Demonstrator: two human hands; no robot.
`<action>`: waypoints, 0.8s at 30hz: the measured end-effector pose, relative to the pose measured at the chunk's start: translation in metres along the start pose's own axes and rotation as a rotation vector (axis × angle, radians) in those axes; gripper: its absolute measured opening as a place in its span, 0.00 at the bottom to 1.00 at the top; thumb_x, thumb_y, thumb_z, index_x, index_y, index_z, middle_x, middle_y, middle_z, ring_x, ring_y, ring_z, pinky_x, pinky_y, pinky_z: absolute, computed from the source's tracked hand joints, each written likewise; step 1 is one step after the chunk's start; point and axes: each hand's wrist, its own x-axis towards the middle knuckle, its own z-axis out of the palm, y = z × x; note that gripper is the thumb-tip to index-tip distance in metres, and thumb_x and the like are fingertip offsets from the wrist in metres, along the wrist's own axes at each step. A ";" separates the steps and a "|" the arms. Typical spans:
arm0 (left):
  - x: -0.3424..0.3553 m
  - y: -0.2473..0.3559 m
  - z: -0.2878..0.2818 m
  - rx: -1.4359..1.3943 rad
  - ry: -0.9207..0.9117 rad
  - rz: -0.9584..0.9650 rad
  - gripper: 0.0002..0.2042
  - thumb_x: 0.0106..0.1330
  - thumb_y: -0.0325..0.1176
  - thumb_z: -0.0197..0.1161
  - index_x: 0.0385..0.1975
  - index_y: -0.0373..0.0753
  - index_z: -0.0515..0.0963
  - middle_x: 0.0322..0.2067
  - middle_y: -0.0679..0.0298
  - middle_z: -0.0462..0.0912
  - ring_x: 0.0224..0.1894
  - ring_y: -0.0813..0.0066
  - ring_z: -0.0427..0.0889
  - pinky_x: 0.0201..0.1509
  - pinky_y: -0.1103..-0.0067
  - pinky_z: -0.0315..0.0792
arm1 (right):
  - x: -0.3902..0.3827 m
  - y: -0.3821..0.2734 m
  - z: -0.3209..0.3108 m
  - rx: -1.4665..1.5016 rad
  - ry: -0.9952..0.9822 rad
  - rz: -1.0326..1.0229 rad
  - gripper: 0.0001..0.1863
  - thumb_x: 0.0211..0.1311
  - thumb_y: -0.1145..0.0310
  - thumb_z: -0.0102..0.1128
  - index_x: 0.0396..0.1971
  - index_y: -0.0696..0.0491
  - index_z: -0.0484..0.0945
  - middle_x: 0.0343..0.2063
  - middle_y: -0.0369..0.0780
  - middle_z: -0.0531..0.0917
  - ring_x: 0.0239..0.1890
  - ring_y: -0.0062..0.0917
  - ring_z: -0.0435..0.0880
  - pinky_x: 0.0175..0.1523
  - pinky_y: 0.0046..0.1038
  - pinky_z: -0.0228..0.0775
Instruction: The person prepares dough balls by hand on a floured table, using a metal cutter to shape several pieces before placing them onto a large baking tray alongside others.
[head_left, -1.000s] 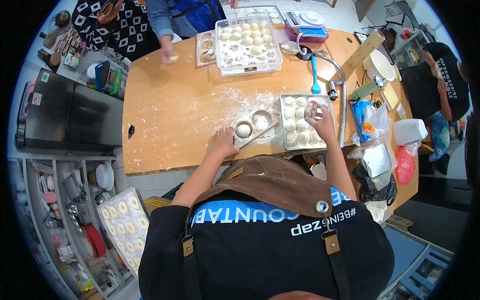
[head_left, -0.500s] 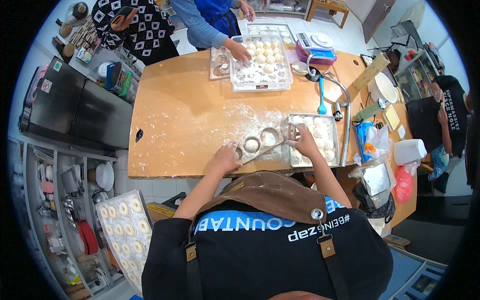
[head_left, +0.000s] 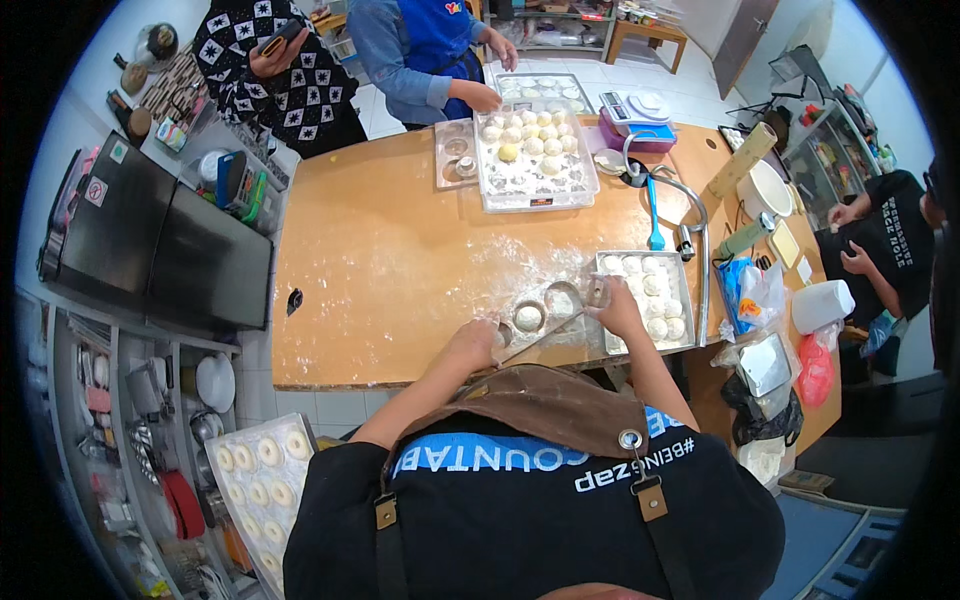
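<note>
A long, narrow mould board (head_left: pixel 543 336) with round wells lies at a slant on the floury table by the near edge. One well holds a pale dough ball (head_left: pixel 528 318); the well to its right shows white flour. My left hand (head_left: pixel 478 343) is closed on the board's left end, fingers partly hidden. At the other end, my right hand (head_left: pixel 617 308) has its fingers bent round the board's right tip, beside a tray (head_left: pixel 688 303) of floured dough balls. What lies under the right fingers is hard to make out.
Across the wooden table (head_left: pixel 370 270), a clear container (head_left: pixel 536 198) holds dough balls beside a second mould board (head_left: pixel 452 147). A co-worker's hand (head_left: pixel 478 97) hovers there. A blue brush (head_left: pixel 655 215) and metal tubing (head_left: pixel 703 275) lie right. Ring-shaped dough fills a tray (head_left: pixel 222 430) low left.
The whole view has shifted, with the table lower in the picture. The co-worker's hand has lifted from the clear container, where a yellower ball now shows. My hands stay at the board's ends.
</note>
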 end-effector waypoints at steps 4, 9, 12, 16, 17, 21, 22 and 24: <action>-0.002 0.000 -0.002 0.069 0.053 0.061 0.42 0.36 0.40 0.76 0.53 0.28 0.64 0.41 0.50 0.77 0.46 0.56 0.76 0.49 0.70 0.72 | -0.008 0.010 -0.003 -0.095 0.096 0.128 0.34 0.37 0.66 0.72 0.51 0.49 0.70 0.47 0.47 0.72 0.50 0.41 0.72 0.53 0.36 0.67; 0.006 -0.004 -0.001 0.083 -0.006 0.046 0.39 0.39 0.41 0.73 0.52 0.28 0.66 0.43 0.49 0.76 0.45 0.55 0.76 0.47 0.67 0.72 | -0.012 0.009 -0.001 -0.112 0.124 0.122 0.34 0.36 0.66 0.72 0.50 0.50 0.71 0.44 0.47 0.75 0.49 0.40 0.73 0.52 0.35 0.68; 0.003 -0.019 0.016 0.071 0.044 0.057 0.38 0.41 0.43 0.72 0.52 0.27 0.65 0.44 0.49 0.75 0.44 0.54 0.76 0.46 0.66 0.72 | -0.004 -0.032 0.010 -0.069 -0.029 -0.054 0.33 0.36 0.67 0.71 0.49 0.50 0.71 0.44 0.46 0.75 0.49 0.40 0.73 0.53 0.35 0.67; 0.003 -0.011 0.009 0.017 0.001 0.041 0.42 0.39 0.42 0.74 0.54 0.25 0.63 0.52 0.46 0.69 0.48 0.51 0.73 0.51 0.67 0.70 | 0.007 -0.047 0.053 -0.109 -0.200 -0.084 0.32 0.36 0.68 0.70 0.48 0.50 0.72 0.44 0.45 0.76 0.49 0.41 0.73 0.53 0.35 0.67; 0.002 -0.011 0.010 0.035 0.008 0.055 0.44 0.40 0.42 0.73 0.57 0.27 0.60 0.52 0.48 0.69 0.49 0.51 0.72 0.52 0.66 0.70 | 0.007 -0.053 0.060 -0.181 -0.192 -0.091 0.31 0.36 0.68 0.69 0.48 0.50 0.73 0.44 0.45 0.76 0.49 0.40 0.74 0.53 0.36 0.67; -0.001 -0.015 0.012 0.048 -0.002 0.067 0.47 0.40 0.44 0.73 0.60 0.29 0.57 0.54 0.50 0.66 0.50 0.51 0.70 0.54 0.65 0.69 | 0.010 -0.073 0.073 -0.351 -0.258 -0.103 0.30 0.38 0.69 0.66 0.49 0.49 0.72 0.45 0.46 0.76 0.50 0.40 0.73 0.54 0.37 0.67; -0.001 -0.015 0.012 0.033 0.003 0.056 0.47 0.40 0.44 0.73 0.60 0.29 0.57 0.54 0.50 0.66 0.50 0.51 0.70 0.54 0.65 0.69 | 0.011 -0.076 0.074 -0.375 -0.291 -0.101 0.30 0.38 0.69 0.66 0.49 0.49 0.72 0.44 0.47 0.76 0.51 0.40 0.73 0.54 0.37 0.67; -0.002 -0.016 0.014 0.047 -0.019 0.049 0.46 0.40 0.43 0.73 0.60 0.29 0.57 0.55 0.51 0.65 0.51 0.52 0.69 0.54 0.65 0.69 | 0.011 -0.077 0.078 -0.392 -0.289 -0.167 0.28 0.39 0.71 0.64 0.48 0.50 0.73 0.43 0.47 0.76 0.50 0.40 0.73 0.52 0.38 0.68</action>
